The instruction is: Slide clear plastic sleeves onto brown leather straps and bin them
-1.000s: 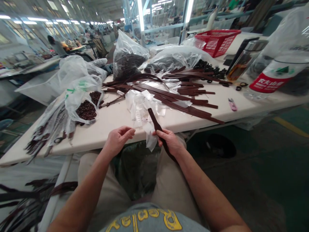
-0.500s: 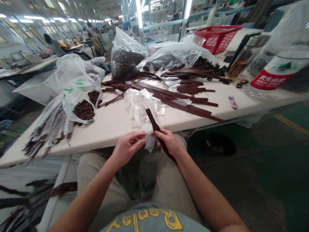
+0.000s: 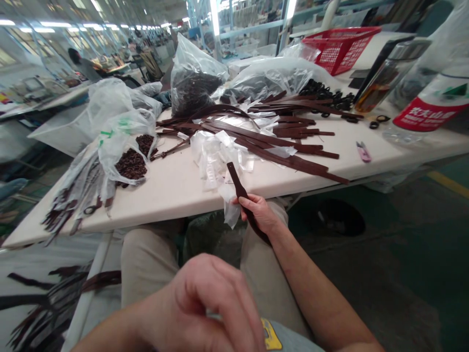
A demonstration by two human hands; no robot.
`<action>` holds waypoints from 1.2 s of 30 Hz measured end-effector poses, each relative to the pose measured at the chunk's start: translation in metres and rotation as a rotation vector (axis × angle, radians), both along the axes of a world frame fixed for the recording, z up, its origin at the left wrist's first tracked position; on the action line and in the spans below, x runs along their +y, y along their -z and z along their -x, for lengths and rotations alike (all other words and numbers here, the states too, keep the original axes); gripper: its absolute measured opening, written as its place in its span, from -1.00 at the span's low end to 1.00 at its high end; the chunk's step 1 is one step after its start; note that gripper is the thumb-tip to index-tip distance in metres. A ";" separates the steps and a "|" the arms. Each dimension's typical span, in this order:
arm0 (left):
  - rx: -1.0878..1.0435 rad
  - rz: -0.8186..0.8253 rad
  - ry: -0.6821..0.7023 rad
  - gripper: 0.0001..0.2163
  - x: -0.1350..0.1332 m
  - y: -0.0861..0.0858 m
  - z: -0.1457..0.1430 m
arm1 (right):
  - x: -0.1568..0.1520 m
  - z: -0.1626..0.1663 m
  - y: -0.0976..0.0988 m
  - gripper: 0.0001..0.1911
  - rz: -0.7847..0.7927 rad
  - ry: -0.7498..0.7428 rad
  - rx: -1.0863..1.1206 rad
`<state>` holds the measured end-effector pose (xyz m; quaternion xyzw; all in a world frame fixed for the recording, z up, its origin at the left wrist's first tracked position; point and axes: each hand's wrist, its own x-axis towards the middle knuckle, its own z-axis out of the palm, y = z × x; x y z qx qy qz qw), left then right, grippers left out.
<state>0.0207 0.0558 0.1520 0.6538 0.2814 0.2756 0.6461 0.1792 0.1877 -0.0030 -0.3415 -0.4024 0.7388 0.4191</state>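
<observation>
My right hand is closed round a dark brown leather strap at the near table edge; a scrap of clear plastic wrap hangs from the strap beside the thumb. My left hand is raised close to the camera, fingers curled together; whether anything is pinched in them I cannot make out. A heap of brown leather straps and loose plastic wrappers lies on the white table behind.
An open bag of small brown pieces sits left. Clear bags of dark parts, black rings, a red basket, a bottle and pink snips stand farther back and right. More straps hang at lower left.
My left hand left the strap's plastic wrap and rose toward the camera. My right hand kept hold of the strap with little movement.
</observation>
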 end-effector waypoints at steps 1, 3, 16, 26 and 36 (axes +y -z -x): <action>-0.024 0.051 -0.063 -0.69 0.010 0.006 -0.002 | 0.000 0.000 0.000 -0.68 -0.002 0.000 -0.001; -0.026 0.121 -0.282 -0.71 0.026 0.025 0.001 | 0.000 -0.001 0.001 -0.67 -0.005 0.000 -0.001; 0.332 0.282 -0.579 -0.67 0.089 0.128 0.018 | -0.003 -0.003 -0.003 -0.67 -0.021 -0.020 -0.022; -0.123 0.635 -0.719 -0.69 0.099 0.118 -0.002 | -0.067 -0.048 -0.023 -0.66 -0.244 0.195 -0.518; -0.255 0.778 -0.691 -0.83 0.098 0.118 -0.021 | -0.138 -0.060 -0.020 -0.64 -0.585 0.059 -1.001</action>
